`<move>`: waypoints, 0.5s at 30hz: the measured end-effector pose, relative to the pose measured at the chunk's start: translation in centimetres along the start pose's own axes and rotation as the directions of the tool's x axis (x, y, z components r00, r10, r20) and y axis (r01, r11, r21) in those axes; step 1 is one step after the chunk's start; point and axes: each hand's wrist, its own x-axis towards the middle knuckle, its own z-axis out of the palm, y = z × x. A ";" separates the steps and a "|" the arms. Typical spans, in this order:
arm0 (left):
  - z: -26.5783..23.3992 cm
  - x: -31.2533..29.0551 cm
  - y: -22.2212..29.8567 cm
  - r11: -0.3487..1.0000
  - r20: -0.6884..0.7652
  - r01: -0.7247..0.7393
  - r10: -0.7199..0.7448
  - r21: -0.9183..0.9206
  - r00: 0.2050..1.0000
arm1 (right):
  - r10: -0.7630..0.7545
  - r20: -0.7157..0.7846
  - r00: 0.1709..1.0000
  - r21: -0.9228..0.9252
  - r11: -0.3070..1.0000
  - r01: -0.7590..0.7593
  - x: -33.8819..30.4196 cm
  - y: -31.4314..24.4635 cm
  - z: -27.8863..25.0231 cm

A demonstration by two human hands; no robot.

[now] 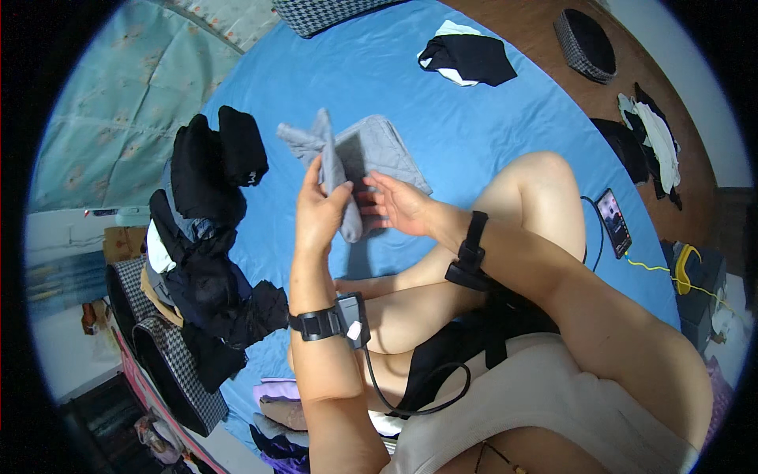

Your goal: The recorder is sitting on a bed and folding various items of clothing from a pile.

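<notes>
My left hand (320,207) holds a narrow, rolled piece of grey cloth (332,170) upright, thumb on one side and fingers on the other. A loose end of it sticks out toward the upper left. Just to its right, my right hand (399,207) is open, fingers spread and pointing at the cloth. Behind the hands a flat, folded grey fabric (385,146) lies on the blue bed sheet (332,71). Whether it joins the piece in my left hand, I cannot tell. The exact kind of garment does not show.
Dark folded clothes (207,170) are heaped at left, beside houndstooth storage boxes (178,355). A black-and-white garment (470,59) lies at the far side. A cabled phone (613,221) rests right of my knee. More clothes (655,142) lie on the floor near another houndstooth box (586,43).
</notes>
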 end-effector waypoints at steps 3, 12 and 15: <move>2.7 1.9 -2.4 0.999 0.029 -0.042 0.042 -0.018 0.999 | -0.105 0.056 0.993 0.149 0.984 0.096 -0.7 -1.4 -0.8; 3.9 2.4 -6.0 0.954 0.204 -0.217 0.175 0.207 0.963 | -0.509 -0.275 0.815 -0.261 0.856 0.447 0.8 -2.6 -2.4; 3.4 3.0 -5.2 0.731 0.165 -0.452 0.432 0.512 0.887 | -0.819 -0.262 0.510 -0.664 0.536 0.521 1.1 -2.2 -3.7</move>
